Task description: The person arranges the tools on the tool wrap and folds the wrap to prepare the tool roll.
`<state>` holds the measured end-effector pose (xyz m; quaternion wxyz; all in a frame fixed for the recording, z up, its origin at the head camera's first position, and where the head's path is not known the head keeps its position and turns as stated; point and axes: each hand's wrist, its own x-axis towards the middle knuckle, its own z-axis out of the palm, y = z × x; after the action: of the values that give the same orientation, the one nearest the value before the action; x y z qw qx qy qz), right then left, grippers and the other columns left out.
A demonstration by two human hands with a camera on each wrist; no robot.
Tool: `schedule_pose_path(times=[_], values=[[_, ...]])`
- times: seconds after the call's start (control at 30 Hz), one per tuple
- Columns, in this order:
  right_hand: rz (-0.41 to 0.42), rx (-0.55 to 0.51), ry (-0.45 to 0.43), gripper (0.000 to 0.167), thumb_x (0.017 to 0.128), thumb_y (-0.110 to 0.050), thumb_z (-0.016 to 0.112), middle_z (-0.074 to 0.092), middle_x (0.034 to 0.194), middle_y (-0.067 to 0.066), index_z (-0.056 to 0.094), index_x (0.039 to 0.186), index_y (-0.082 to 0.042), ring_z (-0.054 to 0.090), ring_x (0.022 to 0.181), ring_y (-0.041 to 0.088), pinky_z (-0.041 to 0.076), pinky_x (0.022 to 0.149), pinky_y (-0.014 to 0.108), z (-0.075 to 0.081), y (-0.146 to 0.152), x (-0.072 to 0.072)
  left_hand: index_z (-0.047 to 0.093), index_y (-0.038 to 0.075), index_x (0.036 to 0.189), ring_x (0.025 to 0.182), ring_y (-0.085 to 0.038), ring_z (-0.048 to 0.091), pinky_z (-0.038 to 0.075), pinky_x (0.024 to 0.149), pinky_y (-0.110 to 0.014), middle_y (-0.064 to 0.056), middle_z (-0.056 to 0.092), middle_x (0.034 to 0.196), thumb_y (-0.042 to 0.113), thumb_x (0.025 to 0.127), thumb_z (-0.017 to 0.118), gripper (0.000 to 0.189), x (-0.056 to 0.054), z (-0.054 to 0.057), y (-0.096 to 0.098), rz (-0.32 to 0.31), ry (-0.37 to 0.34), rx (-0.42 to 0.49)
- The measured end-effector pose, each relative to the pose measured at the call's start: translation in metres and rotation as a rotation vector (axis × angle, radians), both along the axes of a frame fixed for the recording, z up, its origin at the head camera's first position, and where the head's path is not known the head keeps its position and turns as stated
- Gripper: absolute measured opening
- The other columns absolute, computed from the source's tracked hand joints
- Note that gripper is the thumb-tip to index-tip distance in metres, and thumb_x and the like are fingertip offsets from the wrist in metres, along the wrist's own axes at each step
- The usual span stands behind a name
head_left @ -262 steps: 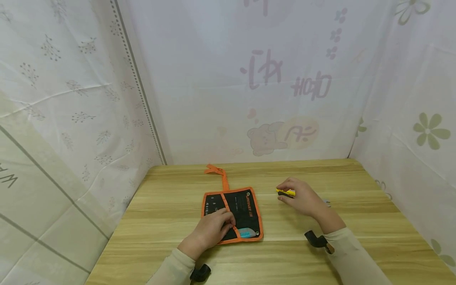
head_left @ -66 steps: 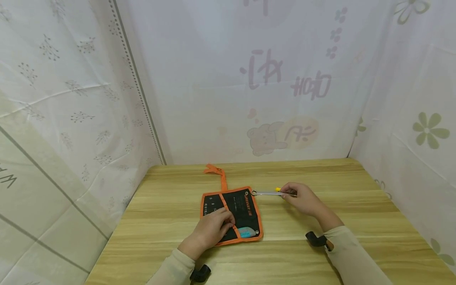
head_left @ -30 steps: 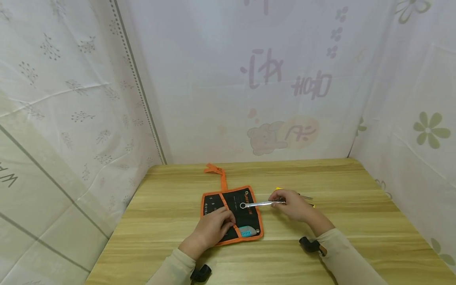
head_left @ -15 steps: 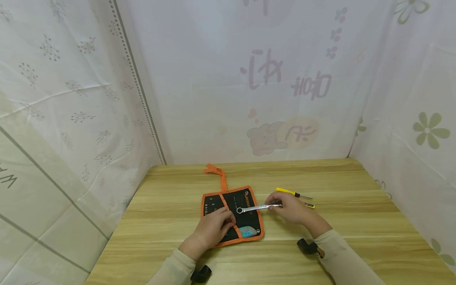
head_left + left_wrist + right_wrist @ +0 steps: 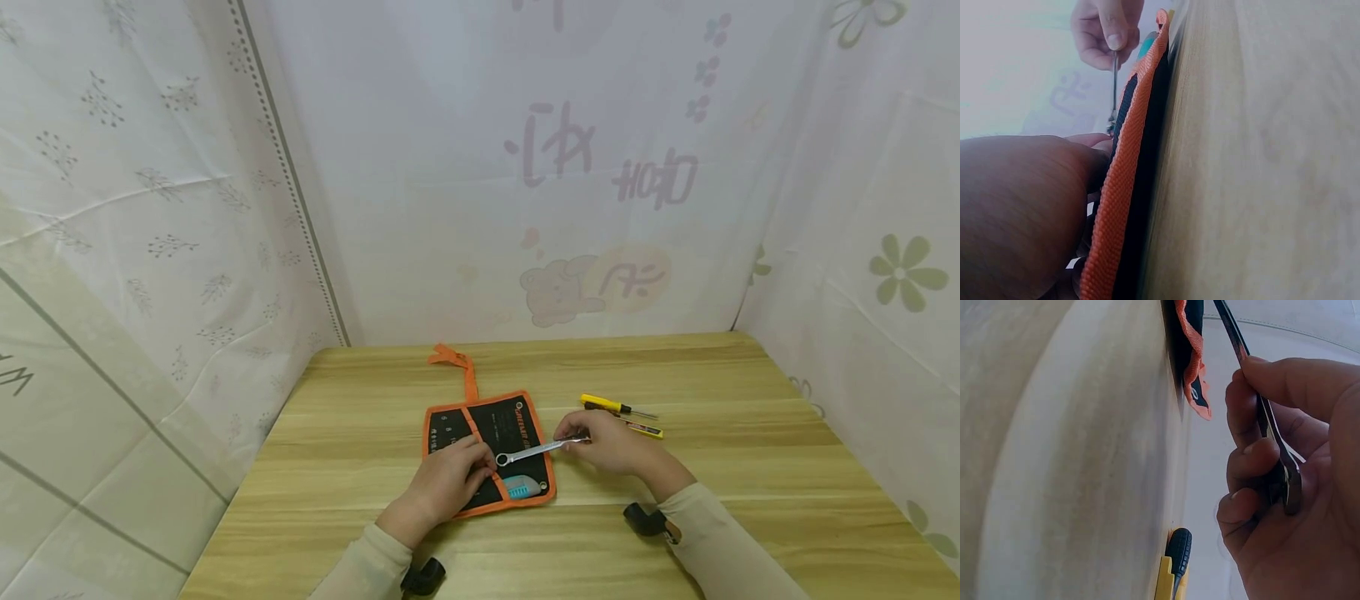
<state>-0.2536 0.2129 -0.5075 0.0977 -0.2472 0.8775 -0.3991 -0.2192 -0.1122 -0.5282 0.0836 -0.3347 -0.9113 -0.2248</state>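
Note:
In my right hand (image 5: 611, 442) I grip a combination wrench (image 5: 534, 452); its open end lies in the palm in the right wrist view, while the ring end points left over the black tool pouch (image 5: 497, 433). That ring end is beside the fingertips of my left hand (image 5: 448, 477), at the pouch's slanted orange pocket edge. My left thumb and fingers pinch this edge; the left wrist view hides part of their hold. A grey and turquoise utility knife (image 5: 521, 487) sits in the pocket, partly covered.
Behind my right hand lie a yellow-handled screwdriver (image 5: 606, 404) and another yellow and black tool (image 5: 643, 429), partly hidden. The pouch's orange strap (image 5: 471, 379) stretches toward the back of the wooden table (image 5: 360, 450). Patterned cloth hangs around the table.
My right hand has set down a yellow-handled tool, picked up the wrench and brought it left and nearer over the pouch, its ring end reaching the pocket edge. My left hand has stayed put.

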Motion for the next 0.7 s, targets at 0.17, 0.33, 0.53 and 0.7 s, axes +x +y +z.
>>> schedule_pose_path(times=[0.17, 0.33, 0.53, 0.7], values=[[0.033, 0.001, -0.024, 0.015, 0.101, -0.011, 0.072, 0.073, 0.100, -0.005, 0.074, 0.106, -0.025, 0.065, 0.092, 0.011, 0.053, 0.080, 0.032, -0.0032, -0.0012, 0.0002, 0.069, 0.027, 0.098, 0.079, 0.002, 0.057, 0.052, 0.069, -0.023, 0.015, 0.057, 0.092, 0.019, 0.098, 0.077, 0.011, -0.0001, -0.0002, -0.0001, -0.001, 0.001, -0.001], [0.066, -0.006, -0.026, 0.014, 0.101, -0.013, 0.073, 0.073, 0.100, -0.007, 0.075, 0.107, -0.025, 0.064, 0.091, 0.011, 0.054, 0.080, 0.032, -0.0051, -0.0018, -0.0005, 0.069, 0.027, 0.098, 0.079, 0.002, 0.056, 0.052, 0.069, -0.023, 0.015, 0.056, 0.092, 0.019, 0.098, 0.077, 0.011, 0.0001, -0.0002, -0.0002, -0.005, 0.000, -0.002], [0.090, -0.013, -0.017, 0.016, 0.101, -0.012, 0.072, 0.073, 0.101, -0.007, 0.075, 0.108, -0.026, 0.063, 0.091, 0.011, 0.053, 0.079, 0.033, -0.0067, -0.0039, 0.0001, 0.069, 0.026, 0.099, 0.079, 0.002, 0.057, 0.052, 0.069, -0.023, 0.015, 0.057, 0.093, 0.019, 0.099, 0.076, 0.010, 0.0001, -0.0002, -0.0003, -0.011, -0.013, -0.004], [0.091, -0.001, 0.003, 0.016, 0.101, -0.013, 0.072, 0.073, 0.101, -0.009, 0.075, 0.109, -0.027, 0.064, 0.092, 0.009, 0.053, 0.080, 0.033, -0.0080, -0.0055, 0.0008, 0.069, 0.027, 0.100, 0.079, 0.002, 0.056, 0.052, 0.069, -0.023, 0.015, 0.056, 0.093, 0.020, 0.100, 0.075, 0.009, 0.0001, -0.0001, -0.0001, -0.013, -0.012, -0.004]])
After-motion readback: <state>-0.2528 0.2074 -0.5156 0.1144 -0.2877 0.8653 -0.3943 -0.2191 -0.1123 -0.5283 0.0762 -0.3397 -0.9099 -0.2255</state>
